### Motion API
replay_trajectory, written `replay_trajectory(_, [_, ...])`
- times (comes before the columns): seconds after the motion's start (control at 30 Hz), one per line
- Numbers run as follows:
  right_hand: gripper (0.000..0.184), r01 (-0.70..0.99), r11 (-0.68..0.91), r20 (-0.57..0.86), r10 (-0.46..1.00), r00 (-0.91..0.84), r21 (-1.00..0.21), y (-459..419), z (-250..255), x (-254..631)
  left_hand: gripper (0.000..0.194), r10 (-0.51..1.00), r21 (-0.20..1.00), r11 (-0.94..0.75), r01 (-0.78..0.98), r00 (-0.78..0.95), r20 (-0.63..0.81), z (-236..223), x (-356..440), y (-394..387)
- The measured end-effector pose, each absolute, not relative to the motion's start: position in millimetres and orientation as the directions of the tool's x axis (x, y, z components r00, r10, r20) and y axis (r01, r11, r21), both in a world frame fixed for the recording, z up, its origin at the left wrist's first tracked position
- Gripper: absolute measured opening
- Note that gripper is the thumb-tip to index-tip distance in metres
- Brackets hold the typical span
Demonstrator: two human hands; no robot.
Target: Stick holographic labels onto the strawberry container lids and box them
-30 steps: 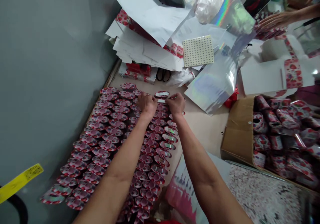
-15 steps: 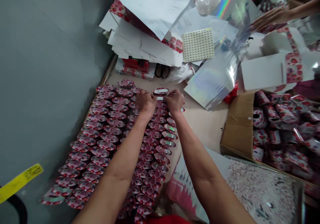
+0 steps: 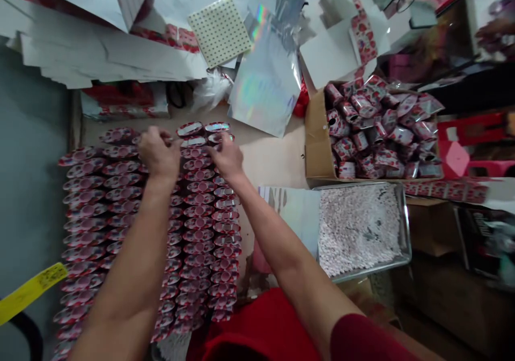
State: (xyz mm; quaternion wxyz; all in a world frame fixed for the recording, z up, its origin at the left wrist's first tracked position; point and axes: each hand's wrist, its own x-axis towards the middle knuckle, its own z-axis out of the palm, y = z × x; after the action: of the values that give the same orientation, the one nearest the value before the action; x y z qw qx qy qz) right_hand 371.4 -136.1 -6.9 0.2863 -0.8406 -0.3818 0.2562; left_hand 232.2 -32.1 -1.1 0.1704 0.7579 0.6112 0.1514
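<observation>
Rows of small strawberry-print packages point(image 3: 200, 199) with oval tops stand closely packed beneath my arms. Many tops carry a pink disc; several others show a whitish strip point(image 3: 193, 142). My left hand point(image 3: 159, 152) hovers over the upper rows, its thumb and fingertips pinched together; anything between them is too small to name. At the upper right of the rows, my right hand point(image 3: 228, 158) has thumb and forefinger around the end of a package point(image 3: 217, 137), partly covering it. A package with a shiny silver strip point(image 3: 217, 127) stands just beyond.
Stacked white sheets point(image 3: 100, 55), a sticker sheet point(image 3: 219, 31) and holographic film point(image 3: 263, 90) lie at the back. To the right stand a cardboard box point(image 3: 316, 135) of similar packages and a metal tray point(image 3: 405, 227) of small pale pieces. A grey wall point(image 3: 28, 189) borders the left.
The view has swung right, bringing the box and tray nearer the middle. My hands have moved apart; before, they met at a white strip on one package.
</observation>
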Motion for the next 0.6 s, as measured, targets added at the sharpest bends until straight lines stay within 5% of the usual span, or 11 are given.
replay_trajectory(0.1, [0.017, 0.549, -0.581, -0.181, 0.768, 0.614, -0.601, -240.7, -9.6, 394.4, 0.013, 0.831, 0.543, -0.440, 0.715, 0.554, -0.056, 22.7, 264.9, -123.0])
replay_trajectory(0.2, [0.032, 0.581, -0.727, -0.261, 0.679, 0.686, -0.365, -333.5, -20.7, 435.1, 0.030, 0.559, 0.579, -0.576, 0.578, 0.794, -0.236, 16.5, 310.5, -197.1])
replay_trajectory(0.27, [0.041, 0.667, -0.687, -0.338, 0.725, 0.600, -0.288, -370.8, -30.0, 458.9, 0.039, 0.430, 0.545, -0.650, 0.530, 0.847, -0.312, 0.8, 336.6, -222.6])
replay_trajectory(0.43, [0.031, 0.672, -0.626, -0.484, 0.764, 0.427, -0.395, -391.6, -44.7, 489.0, 0.034, 0.255, 0.509, -0.707, 0.492, 0.848, -0.465, -34.4, 360.7, -227.8])
replay_trajectory(0.6, [0.026, 0.648, -0.594, -0.447, 0.799, 0.403, -0.478, -386.5, -38.2, 497.3, 0.031, 0.285, 0.591, -0.572, 0.568, 0.814, -0.506, -41.6, 350.7, -221.4])
